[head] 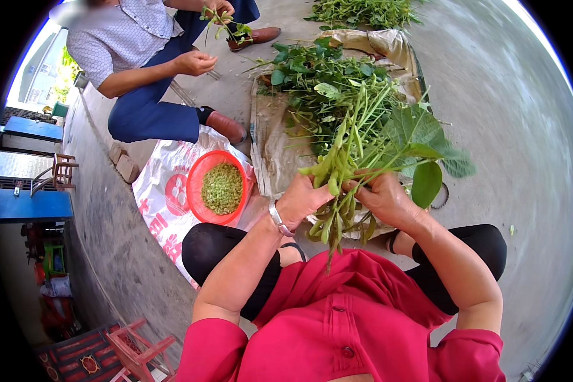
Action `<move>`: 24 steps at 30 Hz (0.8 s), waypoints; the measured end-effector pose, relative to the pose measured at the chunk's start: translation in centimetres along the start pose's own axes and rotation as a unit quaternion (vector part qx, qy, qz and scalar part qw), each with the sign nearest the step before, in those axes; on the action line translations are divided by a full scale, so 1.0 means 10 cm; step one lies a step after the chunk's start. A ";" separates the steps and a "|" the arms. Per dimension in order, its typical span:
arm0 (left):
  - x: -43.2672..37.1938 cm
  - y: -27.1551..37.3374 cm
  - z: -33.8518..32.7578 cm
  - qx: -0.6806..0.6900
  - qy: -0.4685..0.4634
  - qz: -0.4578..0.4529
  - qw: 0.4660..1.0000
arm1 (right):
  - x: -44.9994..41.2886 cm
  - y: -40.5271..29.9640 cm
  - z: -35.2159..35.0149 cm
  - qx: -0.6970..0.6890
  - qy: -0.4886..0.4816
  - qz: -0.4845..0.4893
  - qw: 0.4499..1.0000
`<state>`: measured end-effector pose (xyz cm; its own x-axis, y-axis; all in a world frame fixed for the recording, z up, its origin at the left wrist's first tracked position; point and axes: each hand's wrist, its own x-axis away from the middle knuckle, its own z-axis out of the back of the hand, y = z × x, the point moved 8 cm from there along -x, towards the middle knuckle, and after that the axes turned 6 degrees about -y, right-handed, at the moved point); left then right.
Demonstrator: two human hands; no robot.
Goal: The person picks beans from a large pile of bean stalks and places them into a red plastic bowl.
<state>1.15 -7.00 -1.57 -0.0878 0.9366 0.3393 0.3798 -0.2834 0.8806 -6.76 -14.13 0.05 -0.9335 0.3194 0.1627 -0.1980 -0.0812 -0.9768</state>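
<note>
My left hand [307,199], with a metal bracelet at its wrist, is closed around a bunch of bean plants with green pods [332,164] in front of my lap. Beside it, my right hand [384,196] has its fingers closed on stems of the same bunch, near broad green leaves [427,184]. Beyond my hands, a heap of leafy bean stalks [334,90] lies on a worn woven sack [272,143]. To the left, an orange-red plastic basket [189,187] holds shelled green beans [222,188]. Stems cover parts of my fingers.
The basket stands on a white printed sack [155,210]. At upper left sits another person [148,71], holding a small bean sprig [224,28]. More plants [370,13] lie at the top. Bricks [126,167] and a red wooden stool [141,351] stand on the concrete at left.
</note>
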 end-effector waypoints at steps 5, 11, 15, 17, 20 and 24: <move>-0.03 0.05 0.00 -0.085 0.001 -0.048 0.995 | 0.03 -0.15 0.04 0.230 0.011 0.005 0.973; -0.03 -0.01 -0.02 -0.015 0.002 -0.008 1.000 | 0.03 -0.15 0.03 0.275 0.067 0.052 0.958; -0.01 0.00 -0.01 0.009 0.003 -0.011 1.000 | 0.00 -0.13 -0.01 0.276 0.037 0.021 0.960; -0.03 0.02 -0.03 0.027 -0.005 -0.008 1.000 | -0.03 -0.08 0.01 0.274 0.030 0.006 0.961; -0.03 0.05 -0.06 0.009 0.011 0.003 1.000 | -0.03 -0.03 0.00 0.257 0.033 0.014 0.966; -0.05 -0.05 0.00 0.001 0.018 0.028 0.999 | -0.02 -0.02 0.03 0.178 0.039 0.021 0.983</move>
<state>0.97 -7.32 -2.19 -0.0991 0.9114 0.3994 0.3878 -0.3343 0.8590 -6.58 -14.48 0.29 -0.9204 0.3785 0.0978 -0.2640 -0.4170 -0.8697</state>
